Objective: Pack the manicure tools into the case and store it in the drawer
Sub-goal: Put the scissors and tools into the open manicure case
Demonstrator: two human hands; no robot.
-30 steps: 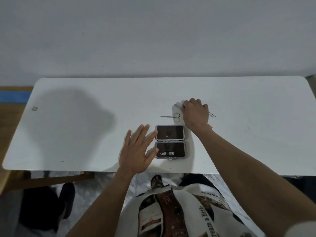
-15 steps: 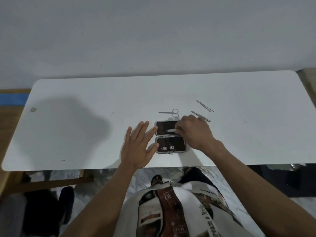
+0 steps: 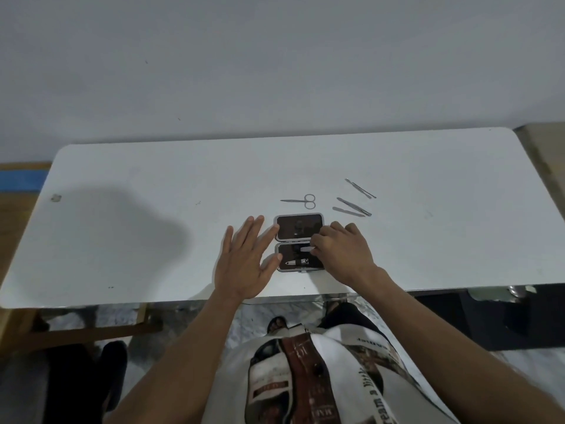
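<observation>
An open manicure case (image 3: 299, 228) with a dark lining lies flat on the white table (image 3: 153, 234), near its front edge. A nail clipper (image 3: 298, 263) sits in the near half. My right hand (image 3: 342, 252) pinches a small metal tool (image 3: 305, 248) over the near half of the case. My left hand (image 3: 244, 261) lies flat with spread fingers against the case's left side. Small scissors (image 3: 301, 201) lie just behind the case. Two thin metal tools (image 3: 351, 208) and another pair (image 3: 360, 188) lie to the right behind it.
A wall rises right behind the table. A small grey mark (image 3: 55, 197) sits near the table's left edge. A wooden frame (image 3: 85, 332) and dark objects are on the floor below left. No drawer is in view.
My right hand picked a small tool from behind the case and carried it towards me, first over the far half, now over the near half. My left hand stayed put.
</observation>
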